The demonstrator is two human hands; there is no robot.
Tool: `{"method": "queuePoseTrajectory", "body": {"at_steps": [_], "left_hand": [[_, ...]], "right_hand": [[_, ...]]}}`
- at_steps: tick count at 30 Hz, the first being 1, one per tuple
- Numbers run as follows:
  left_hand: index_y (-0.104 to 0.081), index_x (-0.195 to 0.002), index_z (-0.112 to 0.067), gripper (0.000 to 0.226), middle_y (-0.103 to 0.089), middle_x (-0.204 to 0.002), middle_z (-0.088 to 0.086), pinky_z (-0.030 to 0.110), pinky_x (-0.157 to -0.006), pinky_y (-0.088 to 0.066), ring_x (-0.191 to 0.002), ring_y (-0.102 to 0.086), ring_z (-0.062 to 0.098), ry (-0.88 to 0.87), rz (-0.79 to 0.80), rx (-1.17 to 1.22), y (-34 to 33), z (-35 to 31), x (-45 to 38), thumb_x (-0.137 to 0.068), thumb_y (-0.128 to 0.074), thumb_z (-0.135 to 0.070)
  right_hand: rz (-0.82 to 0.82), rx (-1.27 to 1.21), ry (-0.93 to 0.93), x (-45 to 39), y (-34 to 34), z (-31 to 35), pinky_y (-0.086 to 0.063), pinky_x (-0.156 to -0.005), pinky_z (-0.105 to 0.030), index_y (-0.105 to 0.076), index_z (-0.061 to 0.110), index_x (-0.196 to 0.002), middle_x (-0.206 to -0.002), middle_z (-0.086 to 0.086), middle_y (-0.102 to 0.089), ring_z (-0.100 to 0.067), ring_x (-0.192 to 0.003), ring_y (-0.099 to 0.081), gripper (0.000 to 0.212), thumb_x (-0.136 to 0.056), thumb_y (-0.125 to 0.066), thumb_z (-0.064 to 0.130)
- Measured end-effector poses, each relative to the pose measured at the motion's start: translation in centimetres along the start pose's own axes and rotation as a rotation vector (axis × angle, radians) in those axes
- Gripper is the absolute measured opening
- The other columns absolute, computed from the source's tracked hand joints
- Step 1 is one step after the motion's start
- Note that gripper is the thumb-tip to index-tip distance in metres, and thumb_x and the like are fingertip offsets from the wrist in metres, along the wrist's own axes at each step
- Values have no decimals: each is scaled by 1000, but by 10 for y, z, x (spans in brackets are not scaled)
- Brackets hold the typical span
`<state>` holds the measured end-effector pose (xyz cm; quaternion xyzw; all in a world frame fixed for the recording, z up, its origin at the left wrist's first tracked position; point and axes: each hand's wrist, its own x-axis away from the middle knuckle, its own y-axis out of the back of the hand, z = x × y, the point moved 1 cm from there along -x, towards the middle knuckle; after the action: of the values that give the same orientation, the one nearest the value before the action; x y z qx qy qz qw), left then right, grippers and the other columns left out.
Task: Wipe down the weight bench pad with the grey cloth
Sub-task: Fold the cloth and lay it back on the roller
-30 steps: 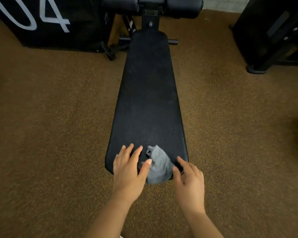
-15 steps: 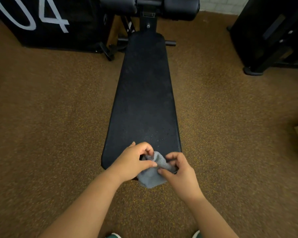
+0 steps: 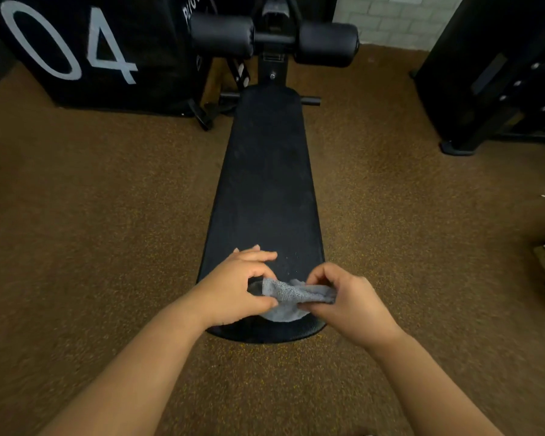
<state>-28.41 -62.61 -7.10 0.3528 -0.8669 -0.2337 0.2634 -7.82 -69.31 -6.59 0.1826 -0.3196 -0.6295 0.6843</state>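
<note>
While the long black bench pad (image 3: pixel 265 184) runs from the lower centre of the frame up toward the top centre, nearly all of it lies bare, so the wiping itself looks not yet begun; a scatter of pale specks sits on the pad in the lower centre, just above the hands. What seems left is to spread or bunch the cloth and pass it along the full length of the pad. Below the middle of the frame, the grey cloth (image 3: pixel 291 295) is crumpled at the near end of the pad, stretched between both hands. At lower centre left, the left hand (image 3: pixel 233 287) pinches the cloth's left edge with thumb and forefinger, its other fingers loosely extended above. At lower centre right, the right hand (image 3: pixel 343 297) has its fingers curled around the cloth's right end.
</note>
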Motion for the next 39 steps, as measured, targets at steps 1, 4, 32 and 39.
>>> {"method": "queuePoseTrajectory", "body": {"at_steps": [1,4,32,39], "left_hand": [[-64,-86,-34,17,-49,-129,-26,26,-116,-11,-131,-29,-8,15,-3,69,3,-1,-1,-74,-74,-27],[-61,-93,-36,28,-67,-100,-14,34,-97,-47,-102,-60,1,63,-39,330,13,-12,-4,-76,-72,-17],[-67,-108,-29,34,-48,-104,-18,24,-92,-25,-105,-39,6,357,-365,-52,-67,53,15,-81,-63,-49],[2,-150,-25,58,10,-157,-8,32,-116,7,-143,13,8,75,-300,-390,-110,22,14,-98,-21,-35]], "right_hand": [[-4,-39,-17,-1,6,3,-50,-65,-16,-63,35,-91,-81,16,-67,3,-75,-61,30,-70,-80,24],[-24,-171,-61,-12,20,10,-53,-70,-16,-72,29,-92,-85,13,-70,2,-80,-65,30,-68,-82,14],[-139,-472,-353,-4,-61,-57,-53,-71,-21,-65,33,-97,-83,6,-67,-8,-80,-64,16,-83,-71,28],[-234,-121,-376,-10,-84,-63,-41,-76,-22,-60,21,-121,-95,6,-52,-7,-83,-52,40,-85,-66,37]]}}
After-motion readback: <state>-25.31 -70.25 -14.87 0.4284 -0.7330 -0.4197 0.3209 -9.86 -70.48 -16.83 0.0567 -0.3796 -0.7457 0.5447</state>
